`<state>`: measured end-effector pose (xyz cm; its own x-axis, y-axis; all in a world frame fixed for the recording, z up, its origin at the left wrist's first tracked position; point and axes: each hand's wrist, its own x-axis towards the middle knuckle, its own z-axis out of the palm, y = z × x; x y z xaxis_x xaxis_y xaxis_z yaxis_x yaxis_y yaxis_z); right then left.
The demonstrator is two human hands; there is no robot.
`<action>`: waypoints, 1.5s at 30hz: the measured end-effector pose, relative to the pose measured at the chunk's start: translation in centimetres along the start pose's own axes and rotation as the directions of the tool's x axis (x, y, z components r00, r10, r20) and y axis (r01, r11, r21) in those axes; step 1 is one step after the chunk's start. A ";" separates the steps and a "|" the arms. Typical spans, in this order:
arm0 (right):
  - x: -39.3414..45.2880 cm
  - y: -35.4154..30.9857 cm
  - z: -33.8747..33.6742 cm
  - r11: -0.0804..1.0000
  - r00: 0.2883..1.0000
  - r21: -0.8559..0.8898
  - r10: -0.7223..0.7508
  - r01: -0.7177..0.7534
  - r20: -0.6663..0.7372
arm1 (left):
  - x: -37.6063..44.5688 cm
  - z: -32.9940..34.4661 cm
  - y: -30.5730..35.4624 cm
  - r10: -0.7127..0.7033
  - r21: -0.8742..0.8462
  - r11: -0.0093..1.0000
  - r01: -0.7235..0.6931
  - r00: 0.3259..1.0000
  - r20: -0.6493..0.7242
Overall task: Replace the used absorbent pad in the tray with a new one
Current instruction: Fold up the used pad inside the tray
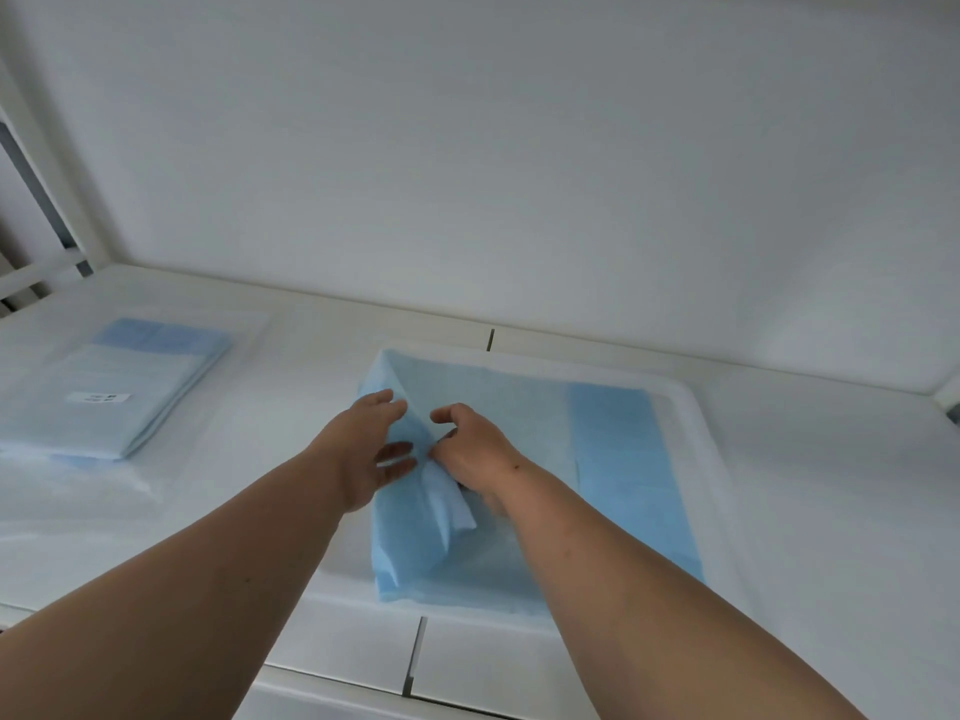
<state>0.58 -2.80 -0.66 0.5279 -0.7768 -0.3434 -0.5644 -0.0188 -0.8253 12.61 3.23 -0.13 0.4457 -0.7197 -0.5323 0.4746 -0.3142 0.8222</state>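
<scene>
Pad: soft blue pad [415, 517], rumpled fold between both hands, in white tray [696, 407].
Right hand [470, 452]: grip pinching the fold.
Left hand [371, 449]: fingers spread flat on it.

A shallow white plastic tray [696, 407] is seen at the centre right of the frame, resting on a white tabletop [291, 366]. Inside it a light blue absorbent pad [613, 459] is spread, its left part folded over and raised into a ridge. The left hand [371, 449] is laid flat on the folded left flap with fingers extended. The right hand [470, 449] is curled, and a pinch of the pad's fold is gripped at its fingertips, just beside the left hand. At the left of the frame a stack of folded blue pads in clear wrapping [114, 387] is seen, well apart from the tray.
</scene>
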 end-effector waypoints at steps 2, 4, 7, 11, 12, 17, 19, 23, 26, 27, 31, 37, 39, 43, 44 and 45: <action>-0.1 0.0 -0.5 0.980 0.996 0.178 0.076 -0.083 0.045 | 0.4 -0.1 0.1 0.033 -0.048 0.998 -0.035 0.998 -0.049; -0.5 -0.1 -1.0 0.949 0.986 0.282 0.112 -0.144 0.126 | 0.9 -0.4 0.3 0.107 -0.061 0.992 -0.114 0.988 -0.106; -0.9 -0.1 -1.1 0.949 0.974 0.270 0.114 -0.166 0.196 | 1.3 -0.5 1.1 0.295 0.145 0.951 -0.275 0.945 -0.143; -1.2 -0.3 -0.8 0.936 0.975 0.319 0.082 -0.147 0.208 | -0.2 1.6 2.0 0.617 0.658 0.564 -0.499 0.784 0.066; -1.3 -0.4 -0.9 0.933 0.971 0.325 0.085 -0.155 0.222 | -0.5 2.4 2.2 0.631 0.701 0.473 -0.534 0.760 0.154; -1.7 0.2 -2.7 0.886 0.889 0.275 0.258 -0.374 0.379 | -0.6 3.5 1.7 0.443 0.608 0.608 -0.511 0.854 0.275; -1.6 0.7 -3.3 0.869 0.884 0.273 0.310 -0.412 0.349 | -0.3 2.5 1.0 0.383 0.506 0.759 -0.411 0.909 0.163; -1.2 1.1 -3.6 0.860 0.899 0.298 0.335 -0.414 0.283 | -0.2 1.6 -0.6 0.270 0.486 0.824 -0.292 0.956 0.116; -1.1 0.8 -3.0 0.890 0.925 0.265 0.328 -0.370 0.192 | 0.0 1.3 -1.2 0.300 0.602 0.734 -0.314 0.945 0.127; -1.2 0.7 -2.8 0.902 0.934 0.251 0.320 -0.351 0.157 | 0.1 1.1 -1.3 0.328 0.671 0.663 -0.332 0.935 0.138; -0.3 0.9 -1.8 0.942 0.960 0.197 0.280 -0.271 -0.023 | 0.2 0.0 -1.7 0.390 0.900 0.318 -0.298 0.906 0.163; 0.9 1.8 -1.9 0.980 0.954 0.032 0.196 -0.194 -0.229 | -0.1 -1.3 -2.9 0.365 0.978 0.114 -0.177 0.923 0.124; 1.1 2.2 -2.2 0.982 0.952 0.011 0.187 -0.190 -0.240 | -0.4 -1.2 -3.1 0.385 0.981 0.079 -0.175 0.913 0.132; 1.4 2.4 -1.9 0.990 0.954 0.052 0.144 -0.135 -0.263 | -0.6 -1.1 -3.4 0.367 0.988 -0.028 -0.150 0.918 0.150; 1.6 2.5 -1.8 0.991 0.955 0.087 0.126 -0.106 -0.267 | -0.7 -1.1 -3.4 0.357 0.988 -0.048 -0.148 0.921 0.155; 1.4 2.2 -1.7 0.987 0.956 0.136 0.123 -0.090 -0.267 | -0.7 -1.1 -3.4 0.350 0.987 -0.059 -0.147 0.923 0.159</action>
<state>-1.04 -5.06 -2.22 0.2652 -0.9129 -0.3102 -0.5181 0.1364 -0.8444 11.56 5.49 -2.75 0.4570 -0.8727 -0.1720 -0.8432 -0.4866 0.2285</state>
